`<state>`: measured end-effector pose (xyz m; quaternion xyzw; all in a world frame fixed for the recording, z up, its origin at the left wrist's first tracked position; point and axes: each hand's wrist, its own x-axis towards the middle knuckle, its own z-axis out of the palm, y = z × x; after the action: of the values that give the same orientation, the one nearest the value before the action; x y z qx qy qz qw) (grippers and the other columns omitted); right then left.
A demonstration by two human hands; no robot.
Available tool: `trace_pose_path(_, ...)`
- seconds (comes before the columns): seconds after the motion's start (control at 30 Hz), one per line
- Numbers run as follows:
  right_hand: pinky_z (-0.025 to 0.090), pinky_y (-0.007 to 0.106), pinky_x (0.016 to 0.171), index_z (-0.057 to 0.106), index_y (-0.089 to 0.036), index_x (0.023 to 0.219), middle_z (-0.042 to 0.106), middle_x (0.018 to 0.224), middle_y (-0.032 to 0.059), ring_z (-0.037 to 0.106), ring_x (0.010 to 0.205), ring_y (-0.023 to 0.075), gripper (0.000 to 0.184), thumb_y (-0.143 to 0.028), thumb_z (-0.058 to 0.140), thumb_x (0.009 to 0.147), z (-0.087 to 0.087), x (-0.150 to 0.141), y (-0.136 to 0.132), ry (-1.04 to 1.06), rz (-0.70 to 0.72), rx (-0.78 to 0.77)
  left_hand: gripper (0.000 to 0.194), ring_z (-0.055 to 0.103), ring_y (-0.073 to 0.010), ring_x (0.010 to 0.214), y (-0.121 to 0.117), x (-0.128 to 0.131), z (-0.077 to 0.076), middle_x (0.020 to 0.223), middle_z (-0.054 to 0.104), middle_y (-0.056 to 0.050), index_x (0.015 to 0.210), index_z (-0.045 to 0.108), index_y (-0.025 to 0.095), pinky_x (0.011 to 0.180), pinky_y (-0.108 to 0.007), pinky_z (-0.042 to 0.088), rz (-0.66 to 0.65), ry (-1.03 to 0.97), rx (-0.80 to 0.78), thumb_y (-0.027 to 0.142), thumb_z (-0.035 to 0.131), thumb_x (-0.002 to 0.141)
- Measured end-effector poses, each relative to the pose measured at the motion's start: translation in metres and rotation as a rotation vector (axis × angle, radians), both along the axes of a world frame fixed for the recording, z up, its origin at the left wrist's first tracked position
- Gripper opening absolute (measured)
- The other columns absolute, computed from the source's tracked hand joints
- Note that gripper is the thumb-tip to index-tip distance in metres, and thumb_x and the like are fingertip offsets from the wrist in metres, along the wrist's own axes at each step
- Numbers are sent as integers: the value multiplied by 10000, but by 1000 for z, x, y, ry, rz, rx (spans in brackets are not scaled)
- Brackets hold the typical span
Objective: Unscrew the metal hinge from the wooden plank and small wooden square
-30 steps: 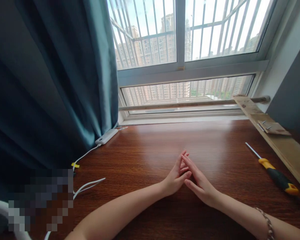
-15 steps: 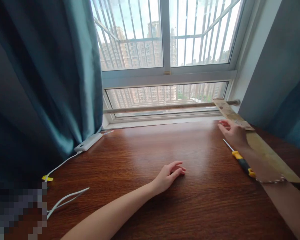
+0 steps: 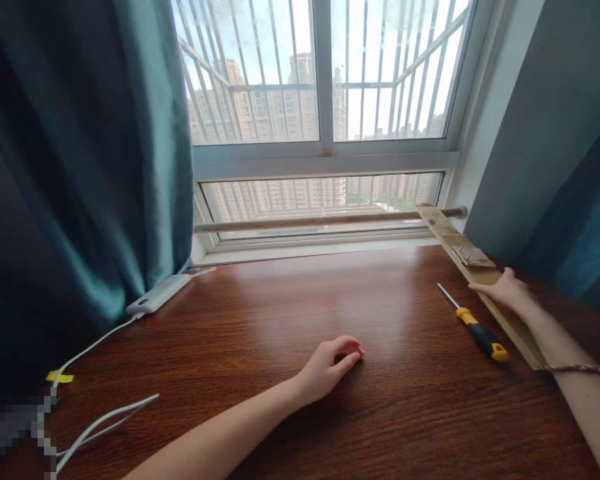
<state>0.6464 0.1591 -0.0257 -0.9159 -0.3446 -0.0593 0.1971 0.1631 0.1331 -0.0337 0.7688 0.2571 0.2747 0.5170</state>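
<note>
My left hand (image 3: pixel 330 363) rests on the dark wooden table (image 3: pixel 260 333) near the middle, its fingers loosely curled with nothing in them. My right hand (image 3: pixel 505 291) lies on a long pale wooden plank (image 3: pixel 480 280) at the right side, fingers wrapped over its edge. A small metal hinge (image 3: pixel 473 255) sits on the plank just beyond the hand. A screwdriver (image 3: pixel 475 325) with a yellow and black handle lies on the table just left of the plank. A braided bracelet (image 3: pixel 577 369) circles my right wrist.
A white power bank (image 3: pixel 159 294) with white cables (image 3: pixel 100 420) lies at the left by a teal curtain (image 3: pixel 80 167). A wooden rod (image 3: pixel 320 219) runs along the barred window's sill. Grey wall and another curtain stand at the right.
My hands parted from a touching pose at the table's middle. The right hand went out to the plank, then slid nearer along it. The left hand curled its fingers. The view turned right.
</note>
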Motion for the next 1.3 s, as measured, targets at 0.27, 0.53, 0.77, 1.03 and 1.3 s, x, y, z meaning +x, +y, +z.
trace_pose_path(0.27, 313, 435, 762, 199, -76, 1386, 477, 1118, 344, 488, 1065, 438, 1003, -650, 662, 706, 18, -22, 1, 44, -77, 103, 342, 603, -175, 926, -1, 0, -1, 984, 667, -83, 1026, 583, 141, 871, -286, 439, 15, 36, 38, 429, 485, 869)
trace_pose_path(0.53, 393, 411, 742, 253, -68, 1318, 524, 1092, 289, 541, 993, 418, 895, -654, 605, 740, 48, -132, -4, 82, 86, 202, 347, 602, -182, 925, -2, -1, -3, 987, 667, -86, 1034, 592, 145, 859, -283, 439, 28, 52, 72, 430, 497, 862)
trace_pose_path(0.77, 451, 406, 781, 296, -56, 1231, 545, 1068, 210, 577, 950, 361, 748, -593, 579, 793, 32, -229, 11, 31, 313, 115, 314, 605, -175, 916, -3, -2, -1, 978, 670, -81, 1013, 598, 145, 854, -282, 446, 22, 55, 123, 404, 492, 869)
trace_pose_path(1.03, 465, 410, 779, 346, -24, 1175, 519, 1053, 221, 572, 938, 357, 653, -553, 541, 845, 20, -276, 21, -75, 321, 52, 309, 605, -179, 920, -3, -1, -3, 982, 666, -84, 1024, 590, 137, 858, -287, 451, 11, 54, 145, 386, 491, 871)
trace_pose_path(1.3, 475, 459, 745, 247, 31, 1324, 469, 1091, 271, 586, 908, 371, 819, -604, 480, 863, 20, -293, 4, -125, 365, -86, 277, 604, -177, 912, -3, -2, -3, 977, 668, -79, 1018, 595, 148, 859, -294, 458, 12, 42, 142, 361, 501, 867)
